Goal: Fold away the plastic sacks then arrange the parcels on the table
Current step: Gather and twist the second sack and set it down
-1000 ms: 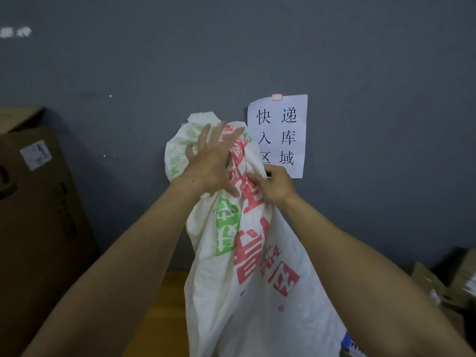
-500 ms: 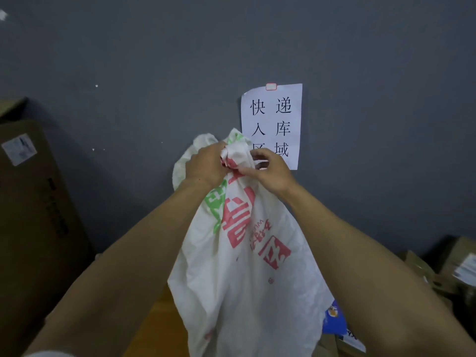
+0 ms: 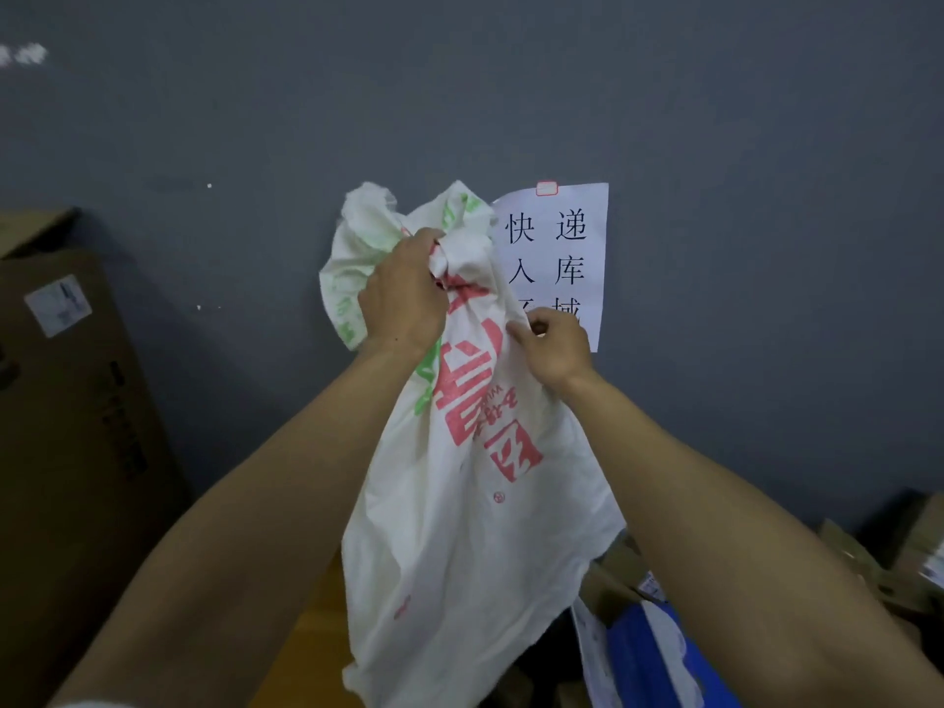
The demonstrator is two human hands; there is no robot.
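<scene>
Wall notice: 快递, 入库, 域. Red print on sack illegible.

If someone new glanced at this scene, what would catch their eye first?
A white plastic sack with red and green print hangs mid-frame, its top bunched in the left hand while the right hand pinches its edge. Behind it a paper sign with black characters is on the grey wall, and a cardboard box stands at left.

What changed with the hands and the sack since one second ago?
The left hand, spread open on the sack a second ago, now grips its bunched top. The right hand helped bunch it, then dropped back to pinching the edge. The sack stays raised; paper notice unchanged.
</scene>
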